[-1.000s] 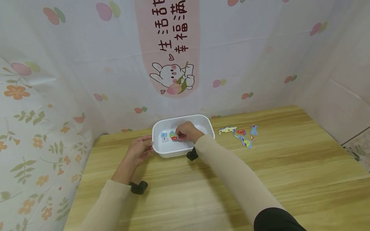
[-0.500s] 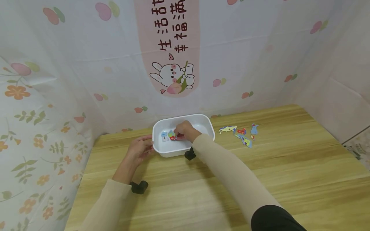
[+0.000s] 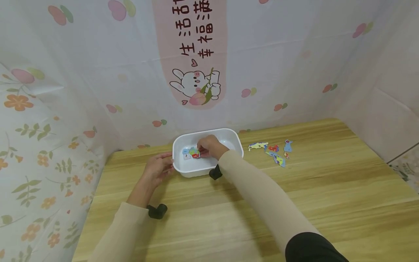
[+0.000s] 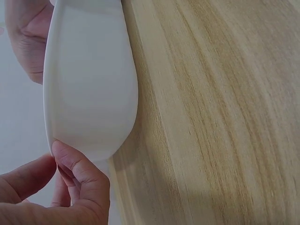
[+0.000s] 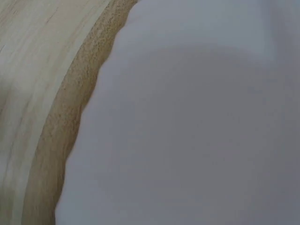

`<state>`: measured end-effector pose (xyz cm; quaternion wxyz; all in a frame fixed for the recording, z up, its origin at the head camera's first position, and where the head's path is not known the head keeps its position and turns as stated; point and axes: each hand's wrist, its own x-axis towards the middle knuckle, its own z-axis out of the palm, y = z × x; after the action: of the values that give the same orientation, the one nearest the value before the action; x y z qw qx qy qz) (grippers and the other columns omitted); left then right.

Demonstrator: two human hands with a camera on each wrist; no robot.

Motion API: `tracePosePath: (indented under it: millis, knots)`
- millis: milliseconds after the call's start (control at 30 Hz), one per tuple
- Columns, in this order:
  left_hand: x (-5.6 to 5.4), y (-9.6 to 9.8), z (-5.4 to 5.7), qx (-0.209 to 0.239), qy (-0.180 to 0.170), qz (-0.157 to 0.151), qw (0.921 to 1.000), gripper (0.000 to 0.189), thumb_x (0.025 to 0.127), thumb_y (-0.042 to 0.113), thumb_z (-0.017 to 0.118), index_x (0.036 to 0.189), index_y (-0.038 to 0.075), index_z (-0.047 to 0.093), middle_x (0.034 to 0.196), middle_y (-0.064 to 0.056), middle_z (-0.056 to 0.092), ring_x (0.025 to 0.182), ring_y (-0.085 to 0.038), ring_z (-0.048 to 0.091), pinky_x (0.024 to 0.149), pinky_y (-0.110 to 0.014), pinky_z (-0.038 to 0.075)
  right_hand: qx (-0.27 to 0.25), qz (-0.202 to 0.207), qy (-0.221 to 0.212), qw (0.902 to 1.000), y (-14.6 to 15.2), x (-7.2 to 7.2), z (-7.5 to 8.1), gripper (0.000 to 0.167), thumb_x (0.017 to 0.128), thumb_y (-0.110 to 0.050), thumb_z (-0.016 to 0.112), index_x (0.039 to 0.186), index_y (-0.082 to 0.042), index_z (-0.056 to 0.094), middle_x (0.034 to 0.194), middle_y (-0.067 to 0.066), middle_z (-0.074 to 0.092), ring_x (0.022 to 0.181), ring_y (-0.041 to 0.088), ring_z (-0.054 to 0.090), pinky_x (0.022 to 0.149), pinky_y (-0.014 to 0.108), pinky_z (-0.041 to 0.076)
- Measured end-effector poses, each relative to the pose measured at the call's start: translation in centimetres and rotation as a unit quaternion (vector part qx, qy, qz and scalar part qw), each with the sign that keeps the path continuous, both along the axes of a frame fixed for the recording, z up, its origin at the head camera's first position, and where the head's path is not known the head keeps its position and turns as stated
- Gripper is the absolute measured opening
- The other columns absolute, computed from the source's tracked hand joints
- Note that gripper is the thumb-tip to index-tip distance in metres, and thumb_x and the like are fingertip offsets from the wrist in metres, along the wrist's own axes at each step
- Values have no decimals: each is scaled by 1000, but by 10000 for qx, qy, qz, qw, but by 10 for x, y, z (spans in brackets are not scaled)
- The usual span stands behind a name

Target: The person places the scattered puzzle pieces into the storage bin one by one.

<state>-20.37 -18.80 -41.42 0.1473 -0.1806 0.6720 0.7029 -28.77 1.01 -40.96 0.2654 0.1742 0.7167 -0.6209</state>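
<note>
A white plastic tray [image 3: 191, 169] stands at the table's back edge. My left hand [image 3: 158, 169] is at its left end; in the left wrist view my left thumb and forefinger pinch the rim of the tray [image 4: 91, 79]. Inside, my right hand [image 3: 211, 145] curls its fingers down at the right edge of a flat green, blue and red cut-out piece [image 3: 194, 153] and pinches it. Left of that lie a small blue piece [image 3: 185, 151] and a white square piece [image 3: 187, 157]. The tray wall [image 5: 187, 131] fills most of the right wrist view, which leaves my right fingers out.
Several flat colourful cut-outs lie on the wooden table [image 3: 294, 196] right of the tray: a pale yellow strip [image 3: 258, 146], a red piece [image 3: 273, 148], a blue one [image 3: 288, 146] and a blue-yellow one [image 3: 276, 159]. A patterned cloth [image 3: 255, 65] hangs behind.
My right hand has shifted slightly left and away inside the tray, with the green, blue and red piece moving a little left. My left hand stays at the rim.
</note>
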Motion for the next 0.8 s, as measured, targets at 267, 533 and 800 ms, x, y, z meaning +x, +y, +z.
tracePosePath:
  millis: [267,533,800]
  knots:
    - [-1,-1,2,-44,2,43,10000,43,94,1,55,137,1,50,89,-4,58,72,-11,57,69,-20,52,14,-86,62,9999,9,-3,7,5,86,3,54,90,3,57,99,19,61,84,27,60,94,39,53]
    - [2,-1,1,-42,31,-5,10000,43,95,1,54,138,-1,48,92,-7,59,71,-11,57,68,-20,52,-91,-264,174,9995,24,-10,3,4,86,2,55,85,2,59,84,14,62,69,23,63,90,40,55]
    - [3,0,2,-56,5,-38,10000,44,96,2,53,139,-1,47,101,-10,57,76,-12,57,69,-19,52,-2,-221,171,9996,41,-13,17,13,91,-4,56,103,1,58,92,14,65,74,22,67,87,36,57]
